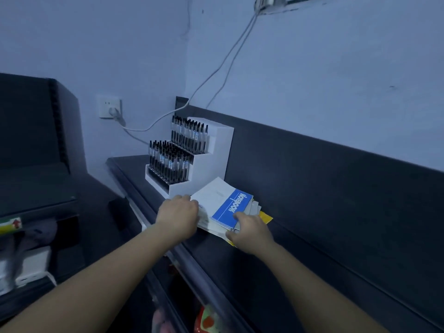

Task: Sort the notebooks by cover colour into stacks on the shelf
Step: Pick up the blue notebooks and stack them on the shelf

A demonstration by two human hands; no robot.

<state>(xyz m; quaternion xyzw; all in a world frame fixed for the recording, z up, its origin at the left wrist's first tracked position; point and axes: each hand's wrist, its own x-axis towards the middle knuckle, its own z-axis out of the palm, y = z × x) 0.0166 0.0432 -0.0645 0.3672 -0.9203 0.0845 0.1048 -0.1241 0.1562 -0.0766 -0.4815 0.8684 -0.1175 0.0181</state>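
Observation:
A pile of notebooks (217,203) lies on the dark shelf (300,236), just right of a white pen stand. The top one has a white cover with a blue band printed "Notebook" (230,209). A yellow cover (265,217) pokes out from under the pile at its right. My left hand (179,213) grips the pile's left edge with curled fingers. My right hand (249,230) holds the pile's near right corner, thumb on top of the blue band and fingers under the edge.
A white stepped stand full of black pens (189,157) sits on the shelf's left end, touching the pile. A wall socket with a plugged white cable (110,109) is behind it. Lower shelves with coloured goods (206,318) lie below; another dark rack (36,145) stands left.

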